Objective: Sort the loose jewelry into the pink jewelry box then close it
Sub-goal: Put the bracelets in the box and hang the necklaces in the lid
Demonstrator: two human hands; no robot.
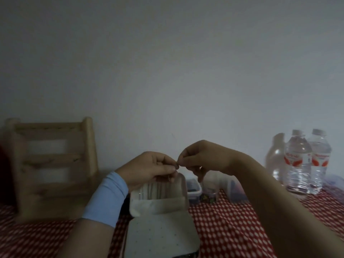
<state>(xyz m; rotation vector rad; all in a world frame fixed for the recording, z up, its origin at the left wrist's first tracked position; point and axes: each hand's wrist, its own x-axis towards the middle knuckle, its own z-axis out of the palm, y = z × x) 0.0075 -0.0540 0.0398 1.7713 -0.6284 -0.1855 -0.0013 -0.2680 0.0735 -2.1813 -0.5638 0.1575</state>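
Observation:
The jewelry box (158,207) stands open in front of me on the red checked cloth, its pale lid upright and a perforated panel (160,233) lying flat toward me. Thin chains hang inside the lid. My left hand (150,168) and my right hand (201,155) meet just above the lid's top edge. Their fingertips pinch a tiny piece of jewelry (177,165) between them, too small and dim to identify. A small ring-like bit (169,178) dangles under my left fingers.
A wooden rack (52,164) stands at the left. Small plastic containers (194,189) sit behind the box. Three water bottles (299,162) stand at the right against the wall. The red and white cloth (232,224) covers the table.

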